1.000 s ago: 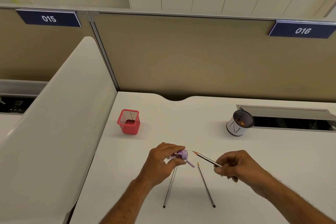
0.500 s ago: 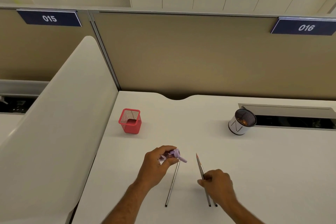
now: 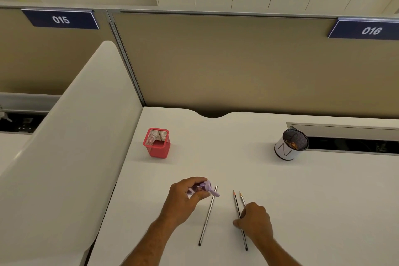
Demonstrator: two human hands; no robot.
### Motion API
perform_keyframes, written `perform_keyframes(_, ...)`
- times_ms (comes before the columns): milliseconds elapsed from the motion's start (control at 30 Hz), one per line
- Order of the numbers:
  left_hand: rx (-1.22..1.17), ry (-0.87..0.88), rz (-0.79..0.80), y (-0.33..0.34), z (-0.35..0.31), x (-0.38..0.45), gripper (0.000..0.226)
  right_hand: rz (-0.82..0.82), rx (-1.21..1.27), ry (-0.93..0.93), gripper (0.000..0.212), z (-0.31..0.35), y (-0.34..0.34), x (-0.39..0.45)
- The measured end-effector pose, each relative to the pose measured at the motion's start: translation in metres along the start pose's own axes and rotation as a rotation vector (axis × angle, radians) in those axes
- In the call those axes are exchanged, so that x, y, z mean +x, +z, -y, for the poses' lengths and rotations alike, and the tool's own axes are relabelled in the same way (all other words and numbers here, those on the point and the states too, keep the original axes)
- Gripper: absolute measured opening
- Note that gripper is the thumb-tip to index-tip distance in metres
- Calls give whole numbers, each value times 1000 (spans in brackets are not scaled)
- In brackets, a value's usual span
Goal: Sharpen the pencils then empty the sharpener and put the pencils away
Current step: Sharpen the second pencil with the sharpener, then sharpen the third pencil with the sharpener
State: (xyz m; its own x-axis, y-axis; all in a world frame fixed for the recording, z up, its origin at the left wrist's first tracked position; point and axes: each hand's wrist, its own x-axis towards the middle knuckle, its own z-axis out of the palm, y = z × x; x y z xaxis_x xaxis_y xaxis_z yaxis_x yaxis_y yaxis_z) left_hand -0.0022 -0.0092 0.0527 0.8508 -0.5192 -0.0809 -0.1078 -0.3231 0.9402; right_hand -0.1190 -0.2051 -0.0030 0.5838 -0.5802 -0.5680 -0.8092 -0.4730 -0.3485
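Left hand [image 3: 183, 198] grip closed on lilac sharpener [image 3: 204, 189], lower centre. Right hand [image 3: 254, 221] rests on two sharpened pencils [image 3: 237, 205] on desk [image 3: 323, 201], closure unclear. Next: take unsharpened pencil [image 3: 207, 216], feed straight.

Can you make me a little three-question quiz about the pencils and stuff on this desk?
1. True or false: the left hand holds the purple sharpener.
2. How many pencils lie on the desk?
3. Which container sits on the person's left: A) red mesh holder, B) round white cup?

Key: 1 true. 2 three: one single pencil and a pair of pencils under the right hand. 3 A.
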Motion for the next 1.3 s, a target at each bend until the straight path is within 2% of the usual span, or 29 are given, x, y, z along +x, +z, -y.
perform_keyframes(267, 27, 2, -10, -1, 3, 1, 28, -62, -19, -13, 36, 2, 2, -6)
perform_keyframes(367, 48, 2, -15, -2, 6, 2, 27, -94, 73, -41, 34, 11, 10, -12)
perform_keyframes(533, 55, -27, -18, 0, 9, 4, 29, 21, 254, 10, 47, 38, 31, -21)
perform_keyframes(633, 61, -9, -7, 0, 6, 3, 33, 67, 260, 45, 49, 48, 44, -24)
perform_keyframes(700, 68, -8, -2, 0, 5, 2, 38, 84, 243, 48, 48, 52, 49, -25)
perform_keyframes(867, 75, -32, -4, -1, 6, 1, 33, 117, 228, 85, 46, 54, 57, -26)
perform_keyframes(1067, 71, -22, -5, 0, 6, 1, 37, 150, 193, 74, 27, 51, 59, -21)
perform_keyframes(1200, 81, -17, 4, 0, 5, 1, 37, 179, 180, 39, 28, 43, 56, -18)
perform_keyframes(1300, 95, -34, 15, 1, 6, 0, 32, 138, 203, 5, 29, 35, 51, -21)
